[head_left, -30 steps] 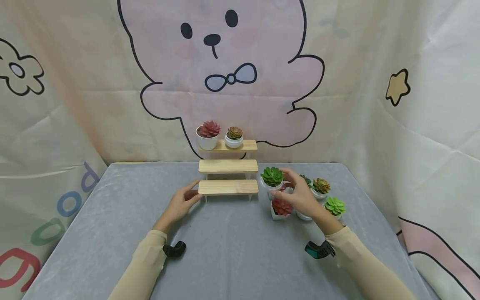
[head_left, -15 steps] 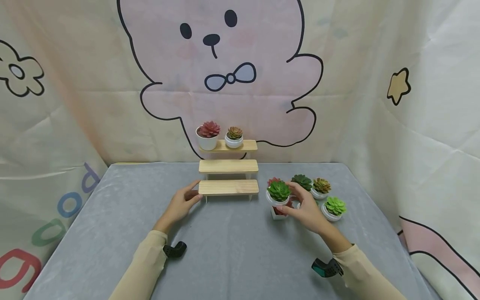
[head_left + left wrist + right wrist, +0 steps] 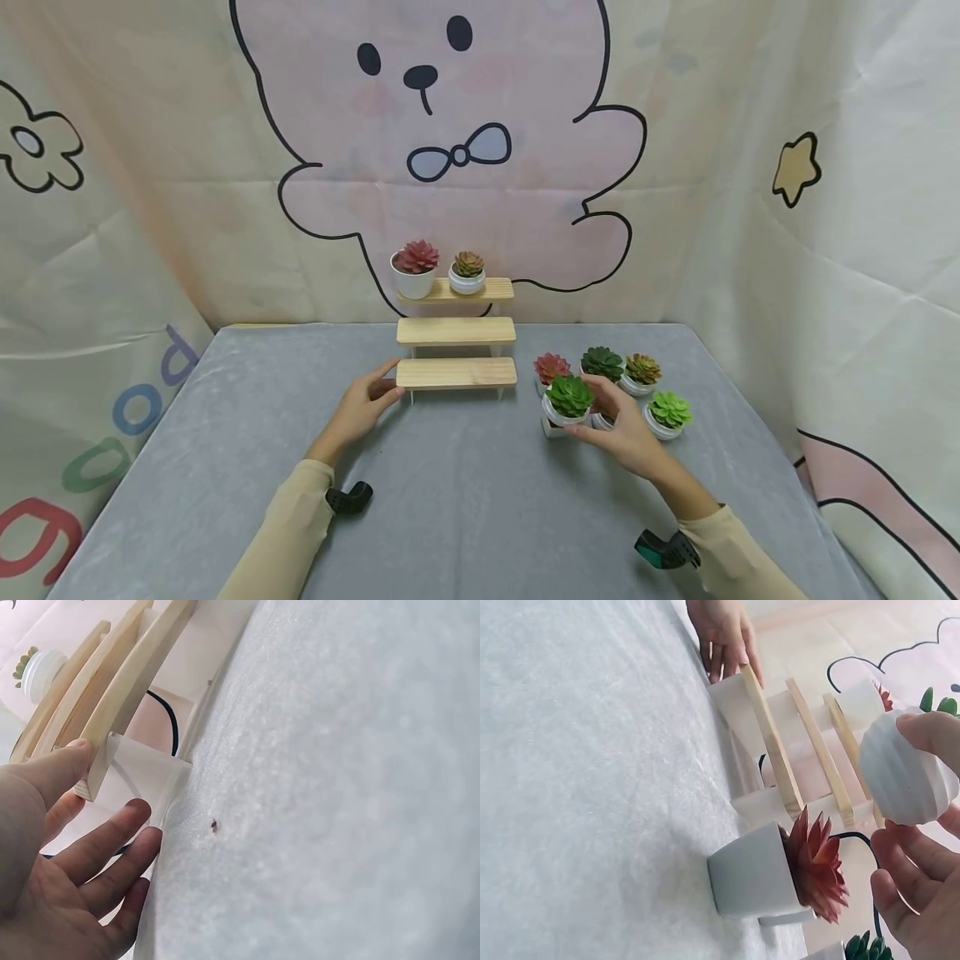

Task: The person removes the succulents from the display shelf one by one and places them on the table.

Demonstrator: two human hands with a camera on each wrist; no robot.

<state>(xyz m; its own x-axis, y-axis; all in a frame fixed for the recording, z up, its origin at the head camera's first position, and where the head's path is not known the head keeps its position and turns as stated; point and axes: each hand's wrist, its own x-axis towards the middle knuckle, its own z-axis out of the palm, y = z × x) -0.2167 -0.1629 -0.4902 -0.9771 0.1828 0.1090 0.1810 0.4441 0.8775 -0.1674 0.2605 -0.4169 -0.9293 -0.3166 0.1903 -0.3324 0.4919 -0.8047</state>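
Note:
My right hand (image 3: 626, 429) holds a green succulent (image 3: 570, 396) in a round white pot, raised in front of the other pots. In the right wrist view, thumb and fingers grip that ribbed white pot (image 3: 904, 772). My left hand (image 3: 363, 414) is at the left end of a three-tier wooden display stand (image 3: 456, 374). The left wrist view has its thumb (image 3: 71, 761) on the lowest board's end and the index finger against the underside, the other fingers spread loosely. On the top board stand a red succulent (image 3: 416, 271) and a brownish one (image 3: 468, 273), both in white pots.
To the right of the stand are a red succulent (image 3: 551, 367), a dark green one (image 3: 602, 363), a yellow-brown one (image 3: 642, 372) and a bright green one (image 3: 669, 412). A square-sided white pot with a red succulent (image 3: 754, 874) stands below the held pot. Printed cloth hangs behind.
My right hand has carried the green succulent away from the stand, rightward and toward me, uncovering pots behind it. The left hand stays at the stand.

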